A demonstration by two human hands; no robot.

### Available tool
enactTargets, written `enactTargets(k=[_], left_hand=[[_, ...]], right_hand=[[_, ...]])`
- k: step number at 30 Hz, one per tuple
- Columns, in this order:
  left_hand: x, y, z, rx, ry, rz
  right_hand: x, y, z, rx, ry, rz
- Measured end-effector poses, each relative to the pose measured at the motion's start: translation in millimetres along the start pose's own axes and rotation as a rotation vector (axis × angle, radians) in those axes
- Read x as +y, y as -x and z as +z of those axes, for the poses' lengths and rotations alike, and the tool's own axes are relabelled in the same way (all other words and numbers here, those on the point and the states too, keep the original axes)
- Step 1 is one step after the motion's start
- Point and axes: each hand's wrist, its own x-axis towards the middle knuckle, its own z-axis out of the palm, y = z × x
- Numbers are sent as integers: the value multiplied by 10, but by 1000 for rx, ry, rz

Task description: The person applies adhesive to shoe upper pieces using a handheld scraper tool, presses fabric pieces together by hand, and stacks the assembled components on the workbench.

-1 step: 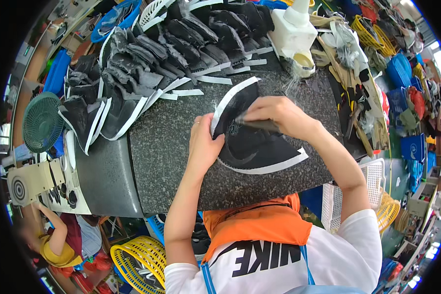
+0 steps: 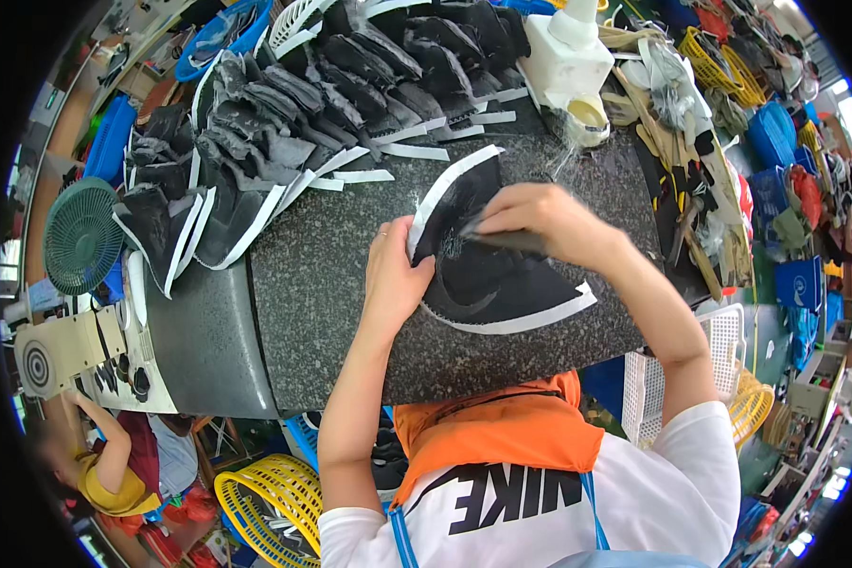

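Observation:
A black fabric shoe upper (image 2: pixel 502 279) with a white strip along its curved edge lies opened out on the speckled dark table (image 2: pixel 322 246). My left hand (image 2: pixel 398 275) grips its left edge, thumb on top of the fabric. Over the middle of the upper is my right hand (image 2: pixel 540 220), fingers closed around what looks like a small brush (image 2: pixel 506 239). The brush's tip touches the fabric beside a pale, wet-looking patch; motion smears it a little.
Many similar black uppers (image 2: pixel 350 76) are heaped along the table's far side. A white plastic bottle (image 2: pixel 568 57) with an open cup stands at the far right, near scraps and strips. A green fan (image 2: pixel 82 235) is at left. Another person (image 2: pixel 114 464) sits at lower left.
My right hand has shifted slightly to the right with the brush. My left hand and the upper stay where they were.

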Motion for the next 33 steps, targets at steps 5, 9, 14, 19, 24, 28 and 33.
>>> enactTargets(k=[5, 9, 14, 19, 24, 28, 33], left_hand=[[59, 18, -48, -22, -85, -122], [9, 2, 23, 2, 17, -29], [90, 7, -25, 9, -74, 30], [-130, -71, -22, -74, 59, -27], [-89, -142, -35, -159, 100, -43], [-234, -115, -64, -204, 199, -97], [-48, -113, 11, -133, 10, -40]], right_hand=[[-158, 587, -279, -131, 94, 222], [-1009, 609, 623, 192, 50, 186], [-687, 1060, 544, 559, 337, 679], [-883, 703, 134, 238, -30, 335], [-327, 76, 432, 206, 326, 69], [-387, 49, 445, -17, 186, -89], [347, -141, 102, 342, 561, 306]])
